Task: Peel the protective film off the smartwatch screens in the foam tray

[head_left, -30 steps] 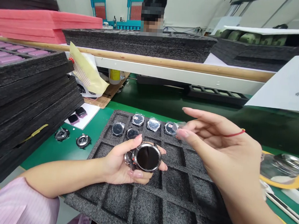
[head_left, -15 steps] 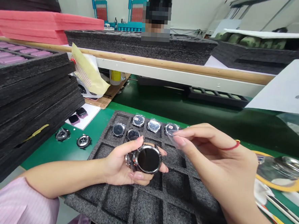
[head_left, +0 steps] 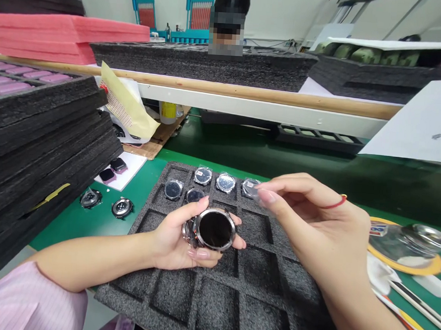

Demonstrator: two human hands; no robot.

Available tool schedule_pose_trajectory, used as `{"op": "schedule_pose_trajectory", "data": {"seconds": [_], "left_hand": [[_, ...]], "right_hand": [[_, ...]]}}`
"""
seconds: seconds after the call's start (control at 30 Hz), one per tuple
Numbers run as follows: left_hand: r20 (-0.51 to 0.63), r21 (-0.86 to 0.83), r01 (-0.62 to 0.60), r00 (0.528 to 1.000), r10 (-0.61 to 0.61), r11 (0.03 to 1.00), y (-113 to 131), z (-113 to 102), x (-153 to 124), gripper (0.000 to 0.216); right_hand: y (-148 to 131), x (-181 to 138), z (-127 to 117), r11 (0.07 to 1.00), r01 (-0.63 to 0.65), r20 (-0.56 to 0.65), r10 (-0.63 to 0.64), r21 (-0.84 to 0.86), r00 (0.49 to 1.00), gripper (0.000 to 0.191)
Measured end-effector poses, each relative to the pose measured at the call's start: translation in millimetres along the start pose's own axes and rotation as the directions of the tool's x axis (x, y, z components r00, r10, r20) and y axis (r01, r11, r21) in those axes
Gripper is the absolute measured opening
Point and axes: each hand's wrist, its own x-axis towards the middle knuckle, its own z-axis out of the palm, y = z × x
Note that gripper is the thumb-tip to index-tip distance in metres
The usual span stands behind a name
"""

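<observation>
My left hand (head_left: pixel 181 235) is wrapped round a round smartwatch (head_left: pixel 217 229) with a dark face turned up and a silver bezel. More metal watch parts show at its left side, partly covered by my fingers. To the right, my right hand (head_left: pixel 314 220) pinches a small clear film (head_left: pixel 258 192) between thumb and forefinger, apart from the watch. Both hands are above a black foam tray (head_left: pixel 177 297) with square pockets. In its far rows sit several round watches in clear film, among them one watch (head_left: pixel 226 183) and another (head_left: pixel 173 189).
Stacked black foam trays (head_left: pixel 36 173) rise at the left. Two loose round watches (head_left: pixel 122 208) lie on the green table beside two square watches (head_left: pixel 108 175). A yellow-rimmed disc (head_left: pixel 394 260) and tools are at the right. A shelf (head_left: pixel 247 97) crosses the back; a person sits beyond it.
The view has shifted slightly. My right hand has moved a little with the film still pinched; my left hand keeps hold of the smartwatch.
</observation>
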Motion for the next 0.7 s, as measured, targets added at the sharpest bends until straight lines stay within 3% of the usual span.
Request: {"op": "schedule_pose_trajectory", "data": {"seconds": [0.23,0.43,0.7], "left_hand": [[-0.014,-0.010,0.009,1.000,-0.009,1.000,0.1,0.3,0.9,0.041],[-0.026,-0.007,-0.001,1.000,0.001,1.000,0.4,1.5,1.4,0.040],[-0.025,0.020,0.004,1.000,-0.003,1.000,-0.7,0.5,2.2,0.043]], "right_hand": [[2.8,-2.7,-0.2,0.999,-0.035,0.027,0.036,-0.040,0.999,0.012],[-1.8,-6.0,0.7,0.995,0.081,0.015,-0.080,-0.066,0.997,0.008],[-9.1,-15.3,5.8,0.986,0.160,0.189,-0.149,-0.048,0.971,0.015]]}}
